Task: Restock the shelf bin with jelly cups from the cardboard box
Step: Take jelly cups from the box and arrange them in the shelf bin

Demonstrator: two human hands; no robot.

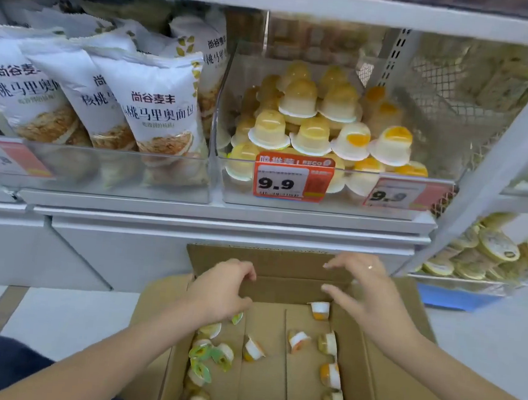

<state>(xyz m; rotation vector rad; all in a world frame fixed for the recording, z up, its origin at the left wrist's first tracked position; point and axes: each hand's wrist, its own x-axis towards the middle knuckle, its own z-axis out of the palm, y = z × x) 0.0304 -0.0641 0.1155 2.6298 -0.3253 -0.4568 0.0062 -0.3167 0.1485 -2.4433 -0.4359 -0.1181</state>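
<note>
Fingers (243, 270) of the left hand (220, 292) curl loosely over the far left part of the open brown cardboard box (377, 381); they seem to hold nothing, though the blur and the hand's angle leave this unsure. Just beneath that hand lies a small jelly cup with a green-edged lid (237, 318), near the fingers but apart from them. The right hand (366, 298), a ring on one finger, hovers over the box's far right corner with its fingers spread and straight, gripping nothing; the nearest thing to it is a white-and-orange jelly cup (320, 310) lying on its side just below the fingertips.

More loose small plastic jelly cups (253, 349) lie scattered on the box floor, some along the left wall, some along the right.

Above, the clear plastic shelf bin (346, 204) stands on the white shelf, already heaped with dome-shaped yellow and orange jelly cups (298, 101) stacked lid-down. A red-and-white price tag (292, 178) on its front reads "9.9"; a second tag (392, 196) to the right shows the same figure, blurred. In the next bin to the left stand white bread bags (155, 105) printed "尚谷麦丰" and "核桃马里奥面包"
</note>
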